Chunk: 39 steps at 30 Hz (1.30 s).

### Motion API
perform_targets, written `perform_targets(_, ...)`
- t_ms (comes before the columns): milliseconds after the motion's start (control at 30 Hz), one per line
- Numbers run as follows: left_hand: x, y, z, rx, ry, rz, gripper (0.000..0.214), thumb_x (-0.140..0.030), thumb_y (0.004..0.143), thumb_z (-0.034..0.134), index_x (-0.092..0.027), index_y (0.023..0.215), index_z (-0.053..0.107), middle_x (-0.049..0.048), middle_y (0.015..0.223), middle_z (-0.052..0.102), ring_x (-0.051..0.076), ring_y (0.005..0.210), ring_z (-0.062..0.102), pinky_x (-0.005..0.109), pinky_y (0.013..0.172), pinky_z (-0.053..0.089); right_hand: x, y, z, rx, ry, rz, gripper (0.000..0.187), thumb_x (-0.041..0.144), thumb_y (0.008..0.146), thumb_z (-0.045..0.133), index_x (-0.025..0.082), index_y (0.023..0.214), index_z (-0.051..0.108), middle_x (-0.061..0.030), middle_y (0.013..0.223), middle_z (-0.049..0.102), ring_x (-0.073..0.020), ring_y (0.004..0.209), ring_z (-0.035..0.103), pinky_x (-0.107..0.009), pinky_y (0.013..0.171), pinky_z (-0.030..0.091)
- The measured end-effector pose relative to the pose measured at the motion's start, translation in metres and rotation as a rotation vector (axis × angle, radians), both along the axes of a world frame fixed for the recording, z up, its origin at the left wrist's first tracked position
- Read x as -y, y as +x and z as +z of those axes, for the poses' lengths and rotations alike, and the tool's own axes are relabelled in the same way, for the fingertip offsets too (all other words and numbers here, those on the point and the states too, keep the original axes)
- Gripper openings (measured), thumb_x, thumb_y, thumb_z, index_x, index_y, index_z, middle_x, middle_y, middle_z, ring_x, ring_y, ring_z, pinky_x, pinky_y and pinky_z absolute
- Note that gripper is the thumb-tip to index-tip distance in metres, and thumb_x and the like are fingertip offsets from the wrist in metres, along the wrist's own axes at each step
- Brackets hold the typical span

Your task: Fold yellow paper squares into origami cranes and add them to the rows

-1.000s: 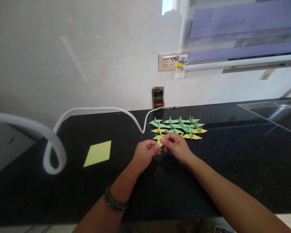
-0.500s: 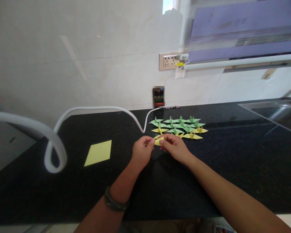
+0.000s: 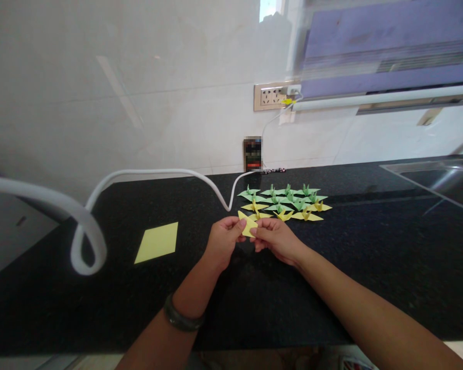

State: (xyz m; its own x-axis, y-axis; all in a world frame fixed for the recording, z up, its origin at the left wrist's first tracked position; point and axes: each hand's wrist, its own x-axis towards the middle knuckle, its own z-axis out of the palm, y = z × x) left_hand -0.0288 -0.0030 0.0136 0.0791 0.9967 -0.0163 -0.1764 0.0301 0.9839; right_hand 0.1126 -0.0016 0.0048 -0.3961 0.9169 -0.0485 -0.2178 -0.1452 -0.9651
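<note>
My left hand (image 3: 224, 241) and my right hand (image 3: 275, 239) meet over the black counter (image 3: 370, 257), both pinching a small folded yellow paper piece (image 3: 246, 224) between thumbs and fingers. Its pointed corners stick up between the two hands. Just beyond the hands lie several finished paper cranes (image 3: 285, 201), green ones at the back and yellow ones in front, set in rows. A flat yellow paper square (image 3: 157, 242) lies on the counter to the left of my left hand.
A thick white cable (image 3: 81, 226) loops across the counter's left side and runs toward a small dark device (image 3: 252, 154) leaning on the wall. A wall socket strip (image 3: 272, 96) sits above. A steel sink (image 3: 435, 177) is at the far right.
Both hands have shifted slightly left and nearer to me with the yellow piece; it has been turned and spread, so more of its pointed shape shows between the fingers.
</note>
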Motion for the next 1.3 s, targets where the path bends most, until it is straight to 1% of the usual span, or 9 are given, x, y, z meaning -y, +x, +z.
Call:
perform_targets(133,0.001,-0.001,0.0,0.063,-0.034,-0.036,0.031,-0.042,0.068,0.057,-0.011,0.07,0.058,0.0023,0.061,0.058,0.008,0.048,0.052,0.022,0.049,0.043,0.001,0.0,0.0,0.025,0.058,0.042,0.013,0.025,0.067,0.059,0.013,0.071,0.054,0.0021,0.059,0.057,-0.0049,0.044,0.05,-0.019,0.047,0.042)
perform_targets(333,-0.001,-0.001,-0.002,0.062,-0.067,-0.067,0.031,-0.042,0.068,0.056,-0.011,0.072,0.058,0.0029,0.063,0.058,0.008,0.05,0.051,0.02,0.047,0.041,0.0,-0.002,-0.002,0.128,0.137,-0.033,0.017,0.031,0.072,0.053,0.015,0.067,0.051,0.0025,0.058,0.053,-0.0048,0.044,0.046,-0.018,0.045,0.038)
perform_targets(500,-0.002,-0.001,-0.003,-0.088,-0.022,0.002,0.033,-0.044,0.067,0.055,-0.011,0.069,0.058,0.0016,0.059,0.056,0.008,0.05,0.05,0.019,0.047,0.041,-0.001,-0.003,-0.007,0.31,0.405,-0.247,0.021,0.033,0.07,0.055,0.019,0.085,0.055,0.0013,0.064,0.054,-0.0085,0.051,0.046,-0.021,0.047,0.038)
perform_targets(600,0.0,0.001,-0.003,-0.164,0.04,-0.015,0.031,-0.041,0.066,0.057,-0.012,0.073,0.06,0.0019,0.061,0.058,0.01,0.054,0.052,0.021,0.05,0.043,-0.003,0.0,-0.009,0.419,0.505,-0.382,0.016,0.033,0.072,0.053,0.018,0.075,0.058,0.0004,0.06,0.052,-0.0105,0.053,0.045,-0.022,0.049,0.037)
perform_targets(700,0.004,0.006,-0.003,-0.177,0.125,-0.108,0.033,-0.03,0.06,0.065,-0.013,0.088,0.06,0.0032,0.073,0.062,0.01,0.06,0.054,0.022,0.058,0.044,-0.006,0.003,-0.008,0.407,0.459,-0.474,0.017,0.034,0.073,0.052,0.018,0.069,0.056,-0.0004,0.058,0.053,-0.0115,0.052,0.045,-0.023,0.049,0.036)
perform_targets(800,0.007,0.01,-0.002,-0.175,0.176,-0.125,0.038,-0.023,0.06,0.065,-0.013,0.095,0.056,0.0046,0.082,0.062,0.009,0.062,0.055,0.021,0.059,0.043,-0.007,0.003,-0.008,0.373,0.417,-0.487,0.017,0.034,0.072,0.052,0.017,0.071,0.055,-0.0012,0.061,0.055,-0.012,0.054,0.047,-0.024,0.05,0.038)
perform_targets(1033,0.006,0.01,0.006,-0.155,-0.017,-0.067,0.028,-0.02,0.062,0.059,-0.013,0.09,0.056,-0.0005,0.063,0.056,0.008,0.051,0.053,0.019,0.048,0.043,-0.005,0.0,-0.007,0.381,0.434,-0.48,0.015,0.033,0.072,0.051,0.018,0.071,0.054,0.0005,0.058,0.051,-0.0105,0.05,0.043,-0.023,0.048,0.035)
perform_targets(1200,0.003,0.008,0.0,-0.147,-0.016,-0.081,0.021,-0.021,0.065,0.057,-0.013,0.084,0.058,0.0004,0.065,0.057,0.008,0.053,0.052,0.019,0.049,0.043,-0.005,0.0,-0.006,0.383,0.447,-0.458,0.016,0.032,0.072,0.051,0.017,0.067,0.053,0.0011,0.058,0.05,-0.0093,0.049,0.041,-0.022,0.046,0.033)
perform_targets(1300,0.003,0.007,-0.002,-0.158,0.004,-0.078,0.023,-0.024,0.065,0.058,-0.012,0.086,0.058,0.0005,0.063,0.056,0.008,0.052,0.052,0.019,0.049,0.043,-0.005,0.0,-0.006,0.371,0.424,-0.467,0.018,0.033,0.072,0.052,0.017,0.065,0.051,0.0032,0.052,0.046,-0.0078,0.045,0.038,-0.02,0.043,0.03)
